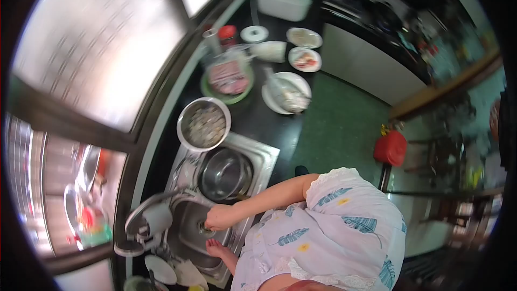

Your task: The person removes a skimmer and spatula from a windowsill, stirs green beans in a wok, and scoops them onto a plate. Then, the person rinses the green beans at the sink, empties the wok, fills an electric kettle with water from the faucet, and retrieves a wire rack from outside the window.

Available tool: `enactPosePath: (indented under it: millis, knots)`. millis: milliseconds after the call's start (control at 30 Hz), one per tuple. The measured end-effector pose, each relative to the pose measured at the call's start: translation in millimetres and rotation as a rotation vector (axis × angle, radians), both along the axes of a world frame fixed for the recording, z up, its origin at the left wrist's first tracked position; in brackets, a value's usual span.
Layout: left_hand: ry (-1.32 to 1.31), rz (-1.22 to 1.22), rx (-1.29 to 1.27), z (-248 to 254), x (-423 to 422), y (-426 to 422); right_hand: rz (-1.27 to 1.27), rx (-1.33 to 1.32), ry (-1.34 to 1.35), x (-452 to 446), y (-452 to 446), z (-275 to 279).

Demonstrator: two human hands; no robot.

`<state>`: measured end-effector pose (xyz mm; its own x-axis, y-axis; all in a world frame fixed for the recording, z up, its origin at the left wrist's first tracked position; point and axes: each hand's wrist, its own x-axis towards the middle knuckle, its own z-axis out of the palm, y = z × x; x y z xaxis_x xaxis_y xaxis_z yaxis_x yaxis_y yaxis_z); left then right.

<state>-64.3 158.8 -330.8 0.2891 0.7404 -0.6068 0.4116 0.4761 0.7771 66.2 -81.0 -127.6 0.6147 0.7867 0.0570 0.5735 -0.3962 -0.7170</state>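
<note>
My right hand [221, 217] is closed over the drain area of the steel sink basin [186, 242]; what its fingers hold, if anything, is hidden. Just below it, over the basin's near side, my left hand [216, 248] has its fingers loosely apart, with nothing visible in them. The two hands do not touch. Beside the basin, a steel pot [222, 173] sits in the other part of the sink. A curved faucet [156, 198] stands at the basin's far side.
A steel bowl [204, 124] of greyish pieces stands beyond the sink. Past it are sliced meat [229, 77] in a green bowl, a fish [288, 92] on a white plate and smaller plates. White dishes [160, 269] lie left of the basin. A window [107, 37] borders the counter.
</note>
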Motion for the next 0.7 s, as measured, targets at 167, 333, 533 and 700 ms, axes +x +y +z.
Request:
enactPosePath:
  millis: [167, 333, 533, 700]
  knots:
    - [-0.131, -0.226, 0.123, 58, 44, -139, -0.263, -0.002, 0.082, -35, -141, -8]
    - [-0.343, -0.456, 0.077, 112, 141, -271, -0.51, -0.101, 0.165, -81, -314, -14]
    - [-0.738, -0.712, -0.015, 206, 209, -503, -0.73, -0.282, 0.311, -157, -515, -11]
    - [-1.506, -0.989, 0.23, 417, 190, -709, -1.011, -0.32, 0.345, -202, -642, -5]
